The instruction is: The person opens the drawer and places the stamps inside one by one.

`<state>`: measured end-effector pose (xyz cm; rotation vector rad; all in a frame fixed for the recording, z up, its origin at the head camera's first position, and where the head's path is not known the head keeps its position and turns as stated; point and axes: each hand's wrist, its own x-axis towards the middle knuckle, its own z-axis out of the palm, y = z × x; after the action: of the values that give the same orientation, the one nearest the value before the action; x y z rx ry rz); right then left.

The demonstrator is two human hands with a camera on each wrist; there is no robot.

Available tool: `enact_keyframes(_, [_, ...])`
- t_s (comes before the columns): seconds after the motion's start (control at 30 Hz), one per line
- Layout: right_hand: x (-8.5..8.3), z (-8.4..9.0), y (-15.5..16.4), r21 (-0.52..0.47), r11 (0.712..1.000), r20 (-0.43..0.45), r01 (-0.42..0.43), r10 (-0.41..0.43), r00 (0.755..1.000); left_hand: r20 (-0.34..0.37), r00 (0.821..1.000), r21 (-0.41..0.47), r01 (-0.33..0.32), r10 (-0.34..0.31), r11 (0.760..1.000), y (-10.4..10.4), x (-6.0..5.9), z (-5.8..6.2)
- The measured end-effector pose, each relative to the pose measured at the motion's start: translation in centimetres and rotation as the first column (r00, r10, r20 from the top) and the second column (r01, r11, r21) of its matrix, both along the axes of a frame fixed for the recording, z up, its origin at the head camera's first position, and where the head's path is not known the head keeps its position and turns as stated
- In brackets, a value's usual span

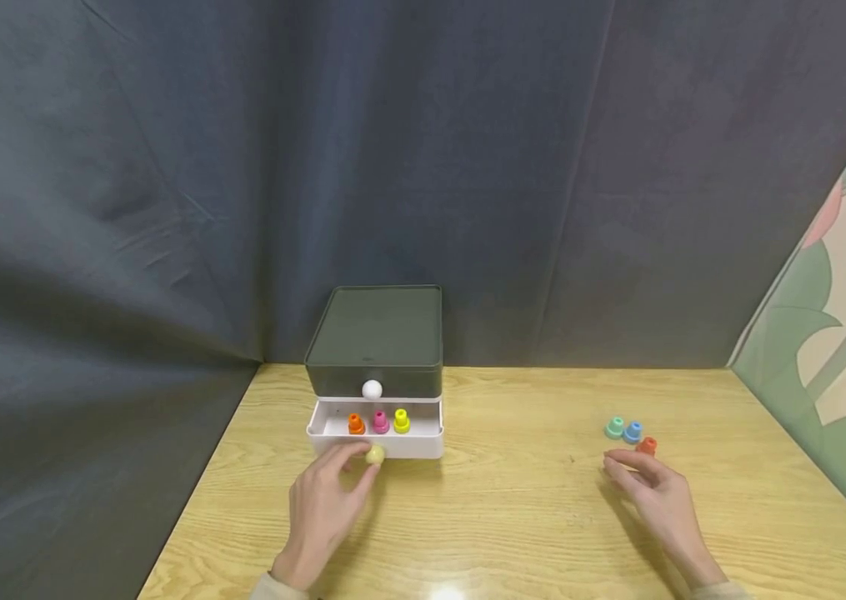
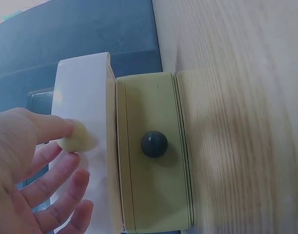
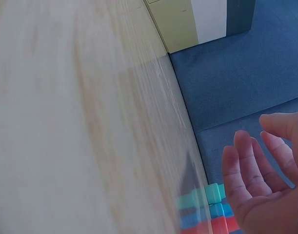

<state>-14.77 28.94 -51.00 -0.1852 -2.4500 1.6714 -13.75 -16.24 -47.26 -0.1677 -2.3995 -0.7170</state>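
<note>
Drawer [image 1: 415, 447], white and partly slid out, juts toward six o'clock from the dark-topped cabinet [image 1: 377, 329]. The person's left hand [image 1: 325, 500] comes in from seven o'clock; its thumb and forefinger pinch the drawer's pale yellow knob [image 1: 375, 454], the other fingers loosely bent and spread. Inside the drawer, in a row from nine to three o'clock, stand an orange piece [image 1: 356, 424], a pink piece [image 1: 381, 422] and a yellow piece [image 1: 402, 422]. A white knob [image 1: 372, 390] sits at twelve o'clock from the pinched one.

Well apart, toward three o'clock on the wooden table [image 1: 513, 492], the right hand [image 1: 651, 496] has hold of nothing, its fingers softly bent and the thumb apart from them in the right wrist view. At twelve o'clock from it, just beyond the fingers, is a red-orange piece [image 1: 647, 446], partly hidden; whether they touch cannot be told. A blue piece [image 1: 633, 432] and a mint piece [image 1: 614, 428] stand at about eleven.
</note>
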Motion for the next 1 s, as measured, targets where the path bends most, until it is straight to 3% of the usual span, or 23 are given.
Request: enact_keyframes(1.0, [0.2,0.1,-0.2,0.030,1.000,0.006,0.000,0.000,1.000,0.030,1.000,0.036,-0.007,0.006,0.999,0.1,-2.7,-0.1])
